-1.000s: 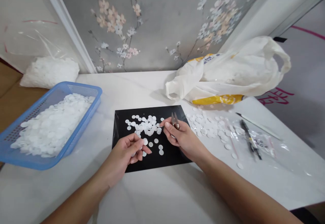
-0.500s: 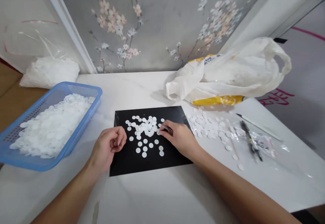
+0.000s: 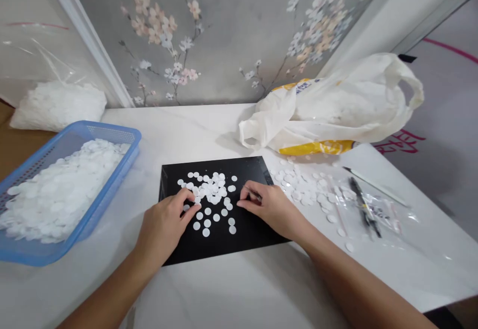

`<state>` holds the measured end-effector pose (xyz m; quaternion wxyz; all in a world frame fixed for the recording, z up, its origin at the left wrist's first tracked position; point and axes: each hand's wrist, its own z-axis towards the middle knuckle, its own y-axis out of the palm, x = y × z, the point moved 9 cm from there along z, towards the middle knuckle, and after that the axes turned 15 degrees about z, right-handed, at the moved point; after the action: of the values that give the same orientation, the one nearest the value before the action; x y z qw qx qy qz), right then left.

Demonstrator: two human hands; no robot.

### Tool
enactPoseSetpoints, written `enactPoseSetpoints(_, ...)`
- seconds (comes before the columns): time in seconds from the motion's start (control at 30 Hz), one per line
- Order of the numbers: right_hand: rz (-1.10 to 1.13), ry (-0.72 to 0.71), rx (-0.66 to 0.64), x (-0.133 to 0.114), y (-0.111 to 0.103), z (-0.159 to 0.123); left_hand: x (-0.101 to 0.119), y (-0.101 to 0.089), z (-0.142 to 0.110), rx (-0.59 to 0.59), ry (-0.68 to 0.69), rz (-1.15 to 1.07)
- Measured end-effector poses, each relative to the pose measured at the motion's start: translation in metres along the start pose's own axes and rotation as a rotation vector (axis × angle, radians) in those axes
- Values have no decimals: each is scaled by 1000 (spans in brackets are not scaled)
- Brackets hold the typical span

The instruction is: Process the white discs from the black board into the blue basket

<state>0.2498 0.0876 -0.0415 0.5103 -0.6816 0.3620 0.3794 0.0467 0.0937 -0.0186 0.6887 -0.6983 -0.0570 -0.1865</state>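
Observation:
A black mat (image 3: 224,239) lies on the white table in front of me, with several small white round discs (image 3: 211,189) scattered over its upper half. My left hand (image 3: 166,222) rests on the mat's left part, fingers stretched out, the fingertips touching discs at the edge of the heap. My right hand (image 3: 271,204) lies on the mat's right side, fingers curled together. They close around small metal snips, which the hand almost fully hides. Its fingertips are just right of the discs.
A blue mesh basket (image 3: 112,130) full of white discs stands at the left, a clear bag of discs (image 3: 56,105) behind it. A white and yellow plastic bag (image 3: 336,110) lies at the back right. More loose discs (image 3: 306,184), a bagged black pen (image 3: 364,207) and a thin stick (image 3: 377,185) lie right of the mat.
My left hand drew back off the mat, closed, then returned flat onto the discs. My right hand turned the snips down into the palm and lowered beside the heap.

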Motion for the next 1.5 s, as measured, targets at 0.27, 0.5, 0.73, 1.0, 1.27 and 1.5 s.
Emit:
enactPoseSetpoints(0.27, -108, -54, -58, -4, 18, 0, -5, 5, 2, -83, -41, -59)
enactPoseSetpoints(0.5, -59, 46, -126, 0, 10, -5, -5, 12, -1, -196, -5, -50)
enactPoseSetpoints(0.73, -31, -143, -73, -7, 18, 4, -12, 4, 0, -195, -14, -6)
enactPoseSetpoints(1.0, 100, -61, -136, -9, 20, 3, -6, 4, -1, -124, 29, -207)
enactPoseSetpoints(1.27, 464, 83, -129, 5, 1, 2, -8, 4, 1, -144, 4, -227)
enactPoseSetpoints(1.5, 112, 27, -207, 0, 17, -2, -24, 6, 3, -296, -257, -1057)
